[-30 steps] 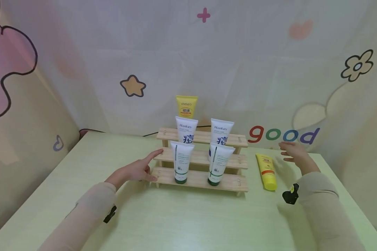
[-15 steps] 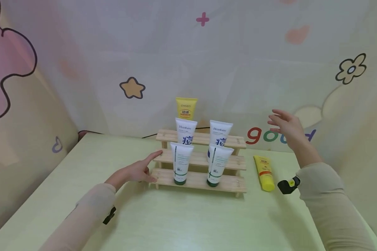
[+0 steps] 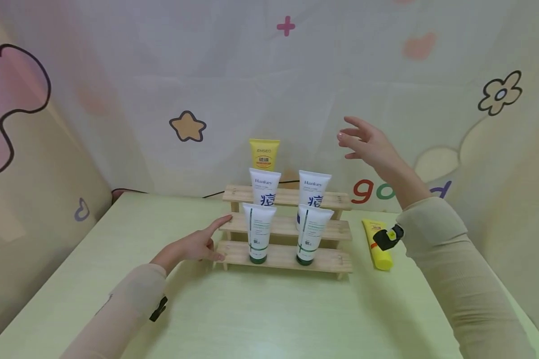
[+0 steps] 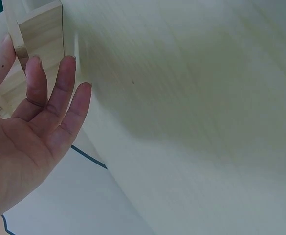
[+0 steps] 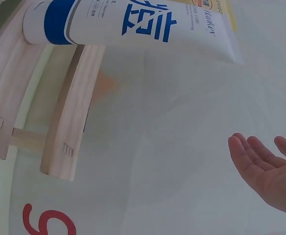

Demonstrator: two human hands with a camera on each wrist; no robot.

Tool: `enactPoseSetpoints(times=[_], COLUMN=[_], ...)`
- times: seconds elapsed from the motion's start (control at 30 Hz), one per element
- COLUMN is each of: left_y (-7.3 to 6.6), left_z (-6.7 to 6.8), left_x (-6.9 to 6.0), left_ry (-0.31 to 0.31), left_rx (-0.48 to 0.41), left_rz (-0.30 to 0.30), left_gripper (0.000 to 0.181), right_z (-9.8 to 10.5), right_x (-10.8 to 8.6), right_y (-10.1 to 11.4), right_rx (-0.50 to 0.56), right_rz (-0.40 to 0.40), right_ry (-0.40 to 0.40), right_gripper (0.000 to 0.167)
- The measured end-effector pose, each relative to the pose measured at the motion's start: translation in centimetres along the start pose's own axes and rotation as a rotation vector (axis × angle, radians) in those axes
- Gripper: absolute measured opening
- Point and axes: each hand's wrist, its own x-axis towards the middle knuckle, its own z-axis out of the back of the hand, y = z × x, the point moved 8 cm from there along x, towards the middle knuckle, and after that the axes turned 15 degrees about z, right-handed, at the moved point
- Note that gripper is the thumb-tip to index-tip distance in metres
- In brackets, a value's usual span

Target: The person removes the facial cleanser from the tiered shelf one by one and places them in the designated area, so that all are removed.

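Right grip [image 3: 369, 143] has moved left and up since the earlier frame, from beside the yellow tube lying at right to the air over the right end of the rack; left grip [image 3: 195, 245] unchanged.

Near to far: pale counter [image 3: 229, 314], both sleeves reaching in over its near side. Black clip [image 3: 386, 238] on the right cuff partly hides the lying yellow tube [image 3: 383, 259]; it's on the counter just right of the rack, cap toward near.

Left grip is wide: thumb on the left end of the bottom step [image 3: 280, 257], index stretched to the left end of the middle step [image 3: 285, 228], other fingers loosely bent. Touching the rack, nothing picked up.

Bottom step: two white tubes with green caps, left [image 3: 259, 232] and right [image 3: 313, 230], upright, gap between. Middle step: right blue-lettered tube [image 3: 313, 185], upright. Left blue-lettered tube [image 3: 265, 185] in line with it, base hidden. Top step [image 3: 289, 197]: yellow tube [image 3: 264, 152] at left, lower part hidden.

Right grip is fairly wide, fingers slightly bent, holding nothing, well apart from the tubes.

Far side: printed wall cloth [image 3: 233, 94].
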Motion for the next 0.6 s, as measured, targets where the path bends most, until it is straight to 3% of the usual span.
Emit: enactPoseSetpoints(times=[0.17,0.4,0.6], left_y=[-0.1,-0.1,0.1], left_z=[0.1,0.1,0.2], left_x=[0.0,0.0,0.2], left_ry=[-0.009,-0.011,-0.018], left_rx=[-0.002,-0.007,-0.001], left_rz=[-0.003,-0.019,-0.008], left_gripper=[0.097,0.097,0.097], right_z=[-2.0,-5.1,-7.3], right_x=[1.8,3.6,4.7], right_y=[1.0,1.7,1.7], right_rx=[-0.018,0.13,0.151], right_rz=[0.034,0.049,0.036], right_ry=[0.071,0.167,0.224], right_gripper=[0.067,0.059,0.063])
